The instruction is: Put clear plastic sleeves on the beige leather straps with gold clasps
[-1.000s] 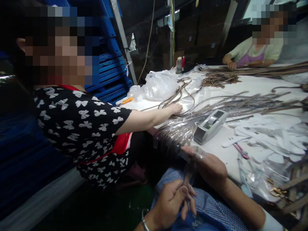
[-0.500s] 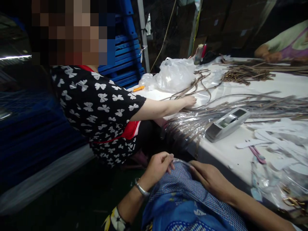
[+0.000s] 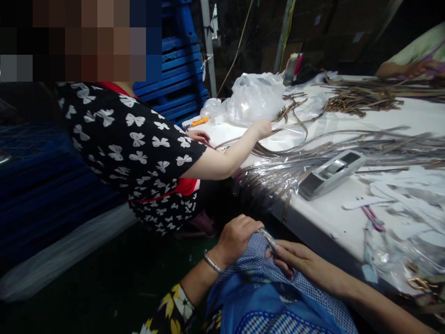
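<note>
Shiny, clear-looking strip [image 3: 267, 236] sits between the two hands above the blue apron [image 3: 253, 297], one end clamped in the left hand's [image 3: 238, 237] grip, the other pinched by the right hand [image 3: 294, 259], thumb and fingers together. White table [image 3: 323, 220] alongside: grey tape dispenser [image 3: 332, 175] near edge, brown straps [image 3: 267, 175] in plastic beside it, pink-handled tool [image 3: 373, 218] near white strips [image 3: 399, 188]; co-worker [image 3: 135, 148] in bow-print top reaches over at left.

Text: none readable | labels [image 3: 358, 36] on cartons [image 3: 335, 35]: too small
</note>
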Demonstrator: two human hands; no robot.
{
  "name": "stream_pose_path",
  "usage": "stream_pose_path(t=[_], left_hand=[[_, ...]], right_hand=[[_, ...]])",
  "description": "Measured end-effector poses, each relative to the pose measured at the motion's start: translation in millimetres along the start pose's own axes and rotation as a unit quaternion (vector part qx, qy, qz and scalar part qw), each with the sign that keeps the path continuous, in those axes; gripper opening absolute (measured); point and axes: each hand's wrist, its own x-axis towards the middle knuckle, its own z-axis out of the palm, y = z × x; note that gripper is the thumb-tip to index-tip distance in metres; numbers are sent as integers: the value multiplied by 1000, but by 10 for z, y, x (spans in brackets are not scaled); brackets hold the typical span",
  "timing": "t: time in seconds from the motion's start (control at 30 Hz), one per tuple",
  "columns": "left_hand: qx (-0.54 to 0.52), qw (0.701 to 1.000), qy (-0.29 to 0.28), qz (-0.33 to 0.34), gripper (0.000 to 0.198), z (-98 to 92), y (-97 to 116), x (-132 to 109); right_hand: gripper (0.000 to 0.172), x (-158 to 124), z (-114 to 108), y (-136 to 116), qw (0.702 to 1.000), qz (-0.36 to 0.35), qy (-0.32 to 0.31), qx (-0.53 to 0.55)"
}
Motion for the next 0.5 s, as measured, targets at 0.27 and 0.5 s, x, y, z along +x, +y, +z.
stream_pose_path(t=[0.27,0.5], left_hand=[[-225,971,23,-82,33,323,104,81],[-399,904,-36,-150,35,492,370,-53]], right_hand=[[38,2,24,-145,970,-118,152,146],[39,63,-303,-380,867,-307,391,-40]])
